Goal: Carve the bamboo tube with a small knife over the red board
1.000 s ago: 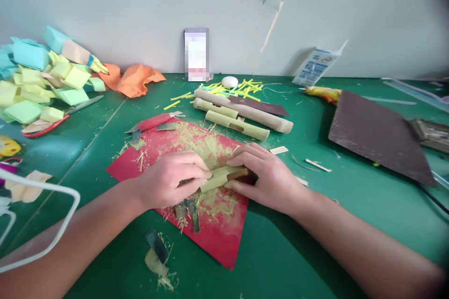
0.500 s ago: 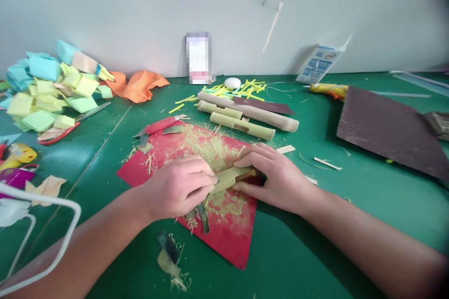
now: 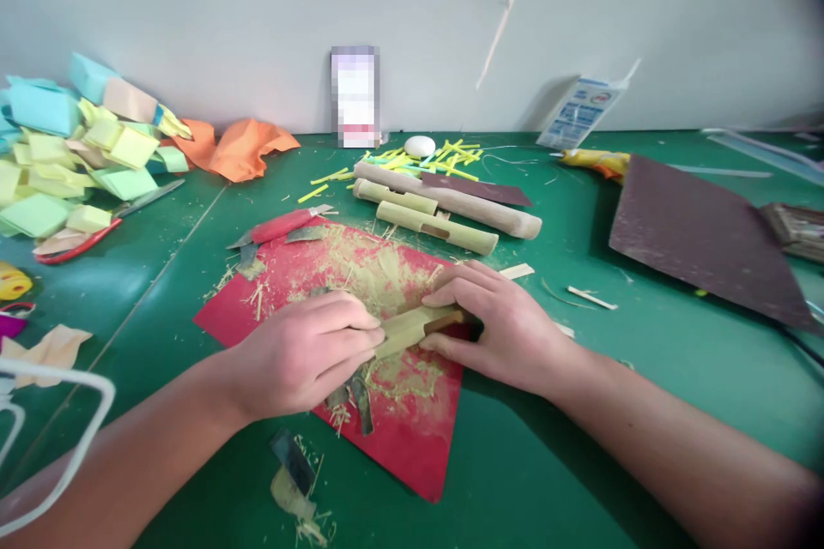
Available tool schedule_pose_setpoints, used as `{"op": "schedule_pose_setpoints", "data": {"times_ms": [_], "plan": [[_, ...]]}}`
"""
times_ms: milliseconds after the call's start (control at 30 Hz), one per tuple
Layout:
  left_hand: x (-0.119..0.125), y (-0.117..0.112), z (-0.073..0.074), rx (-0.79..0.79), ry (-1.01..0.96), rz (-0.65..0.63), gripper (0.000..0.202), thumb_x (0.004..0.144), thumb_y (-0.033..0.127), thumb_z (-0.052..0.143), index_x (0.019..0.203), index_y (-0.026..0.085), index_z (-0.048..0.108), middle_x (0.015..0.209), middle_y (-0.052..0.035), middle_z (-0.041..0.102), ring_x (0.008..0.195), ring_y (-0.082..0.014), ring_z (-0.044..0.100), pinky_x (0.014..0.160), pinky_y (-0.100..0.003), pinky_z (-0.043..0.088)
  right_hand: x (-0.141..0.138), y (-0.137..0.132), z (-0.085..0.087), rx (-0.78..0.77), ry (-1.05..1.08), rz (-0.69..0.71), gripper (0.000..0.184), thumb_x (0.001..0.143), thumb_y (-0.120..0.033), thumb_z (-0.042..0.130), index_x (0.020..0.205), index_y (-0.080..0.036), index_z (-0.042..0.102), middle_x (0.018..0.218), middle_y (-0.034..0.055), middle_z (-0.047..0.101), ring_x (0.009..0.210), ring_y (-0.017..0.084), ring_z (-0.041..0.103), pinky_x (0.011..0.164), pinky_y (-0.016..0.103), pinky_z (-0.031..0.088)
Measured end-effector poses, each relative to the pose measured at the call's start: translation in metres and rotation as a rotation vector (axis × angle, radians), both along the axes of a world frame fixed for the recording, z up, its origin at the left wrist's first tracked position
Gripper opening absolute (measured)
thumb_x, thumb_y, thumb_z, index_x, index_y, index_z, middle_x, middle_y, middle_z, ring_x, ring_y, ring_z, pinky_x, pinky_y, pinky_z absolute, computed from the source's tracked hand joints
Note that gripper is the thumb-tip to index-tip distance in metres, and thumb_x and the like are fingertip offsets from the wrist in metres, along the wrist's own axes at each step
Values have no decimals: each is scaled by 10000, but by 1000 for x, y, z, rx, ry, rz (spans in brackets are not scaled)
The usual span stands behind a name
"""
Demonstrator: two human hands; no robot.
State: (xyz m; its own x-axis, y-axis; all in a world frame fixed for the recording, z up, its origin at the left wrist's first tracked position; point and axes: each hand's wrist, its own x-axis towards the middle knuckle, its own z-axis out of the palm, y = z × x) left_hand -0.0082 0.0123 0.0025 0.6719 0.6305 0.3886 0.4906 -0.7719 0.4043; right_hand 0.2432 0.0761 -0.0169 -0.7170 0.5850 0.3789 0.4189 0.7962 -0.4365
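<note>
A short bamboo tube point(image 3: 405, 332) with a notch cut in its side lies between my hands, low over a red sheet point(image 3: 412, 455). My right hand point(image 3: 499, 326) grips its right end, fingers above and thumb below the notch. At the other end my left hand point(image 3: 305, 352) is closed with its fingertips on the tube; its palm side is hidden. Pale dust point(image 3: 379, 270) and shavings cover much of the sheet. Dark scraps like sandpaper point(image 3: 361, 405) lie by the left hand. A red-handled knife point(image 3: 280, 226) rests on the sheet's far left corner.
Beyond the sheet lie two notched bamboo tubes point(image 3: 438, 227) and a longer pale stick point(image 3: 451, 199). Yellow strips, a white oval object point(image 3: 420, 146) and a phone point(image 3: 355, 96) are farther back. Folded papers point(image 3: 77, 163) and scissors point(image 3: 77, 244) sit left, a brown sheet point(image 3: 695, 240) right.
The view has shifted slightly, so most things appear farther left. My left hand has drawn back a little to the left along the tube. My right hand keeps its hold.
</note>
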Motion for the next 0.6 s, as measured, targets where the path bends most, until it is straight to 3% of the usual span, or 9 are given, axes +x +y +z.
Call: {"op": "schedule_pose_setpoints", "data": {"times_ms": [400, 600], "plan": [[13, 6, -6, 47, 30, 29, 201, 871, 134, 573, 1060, 113, 637, 1075, -101, 636, 1007, -180, 576, 889, -339, 512, 0, -2, 1, -18, -35, -34, 274, 752, -366, 692, 927, -181, 590, 924, 69, 637, 843, 215, 567, 725, 363, 466], [3, -2, 2, 203, 91, -14, 144, 856, 108, 586, 984, 106, 654, 973, -88, 673, 956, -187, 600, 891, -344, 532, 0, -1, 2, -37, -44, -50, 273, 741, -368, 700, 912, -186, 589, 913, 65, 641, 834, 215, 570, 718, 359, 463]]}}
